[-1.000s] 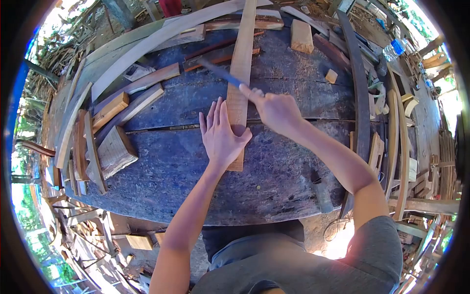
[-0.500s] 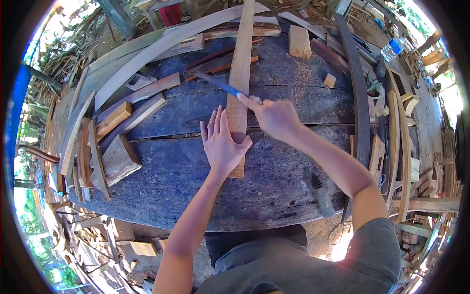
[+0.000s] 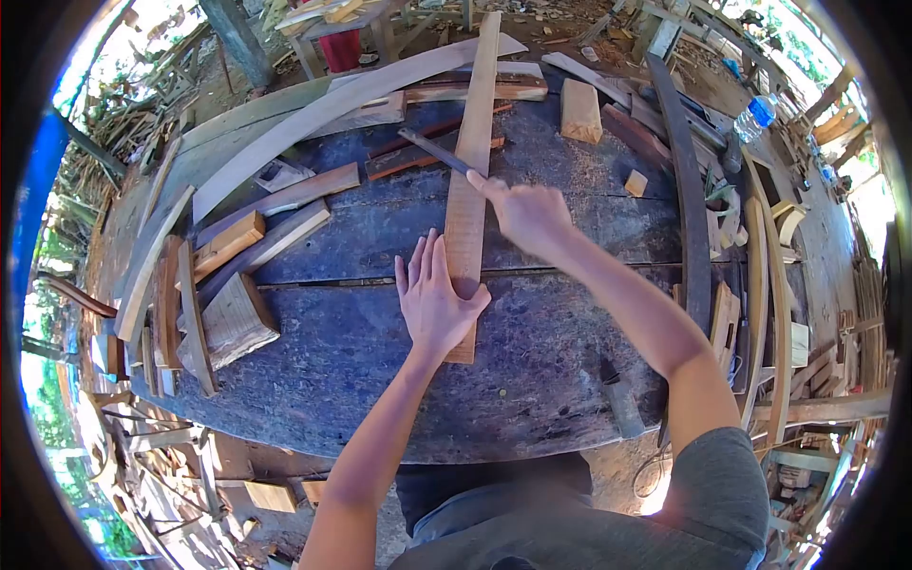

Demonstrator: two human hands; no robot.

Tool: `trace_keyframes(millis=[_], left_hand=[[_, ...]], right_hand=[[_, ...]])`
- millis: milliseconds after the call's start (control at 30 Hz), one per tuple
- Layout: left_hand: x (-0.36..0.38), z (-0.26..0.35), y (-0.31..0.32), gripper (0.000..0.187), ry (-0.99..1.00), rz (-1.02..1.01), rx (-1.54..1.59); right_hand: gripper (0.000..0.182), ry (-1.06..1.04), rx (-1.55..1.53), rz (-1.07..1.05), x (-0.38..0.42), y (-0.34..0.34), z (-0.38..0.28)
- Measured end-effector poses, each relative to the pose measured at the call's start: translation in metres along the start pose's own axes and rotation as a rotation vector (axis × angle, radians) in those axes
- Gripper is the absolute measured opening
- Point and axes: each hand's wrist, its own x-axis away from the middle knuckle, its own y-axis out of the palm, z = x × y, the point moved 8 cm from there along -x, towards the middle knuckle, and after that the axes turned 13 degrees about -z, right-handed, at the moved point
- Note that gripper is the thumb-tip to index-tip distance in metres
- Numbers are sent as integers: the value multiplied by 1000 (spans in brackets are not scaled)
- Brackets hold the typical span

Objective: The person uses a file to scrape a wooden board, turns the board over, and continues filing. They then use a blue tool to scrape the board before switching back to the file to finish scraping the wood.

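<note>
A long pale wooden plank (image 3: pixel 465 218) lies lengthwise on the dark worktable, its near end pointing toward me. My left hand (image 3: pixel 439 299) rests on its lower part, fingers stretched out along the left side and thumb across to the right edge. Higher up, my right hand (image 3: pixel 528 217) is closed around one end of a narrow, flat, dark file (image 3: pixel 433 149). The file slants across the plank, with its free end out past the left edge. Whatever handle it has is hidden in my fist.
Wooden offcuts (image 3: pixel 233 325) and curved strips crowd the left side of the worktable (image 3: pixel 332 380). A block (image 3: pixel 579 112), a small cube (image 3: pixel 636 183) and sawdust lie right of the plank. A hammer (image 3: pixel 622 394) lies near the front edge. A water bottle (image 3: pixel 755 118) stands far right.
My right hand and the file have moved slightly farther up along the plank, away from me. My left hand keeps its place on the plank. The whole view has shifted a little.
</note>
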Motion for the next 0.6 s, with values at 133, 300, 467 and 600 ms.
trace_keyframes(millis=[133,300,467,600], left_hand=[[2,2,-1,91,14,15,-3],[1,0,1,92,11,33,-13],[29,-3,-3,93,95,40,-45],[69,-18,-8,96,107,-61,-116]], right_hand=[[57,196,-21,76,-73,-28,61],[54,284,-123,142,-97,-23,80],[49,139,-72,221,-11,0,39],[56,85,11,109,29,18,17]])
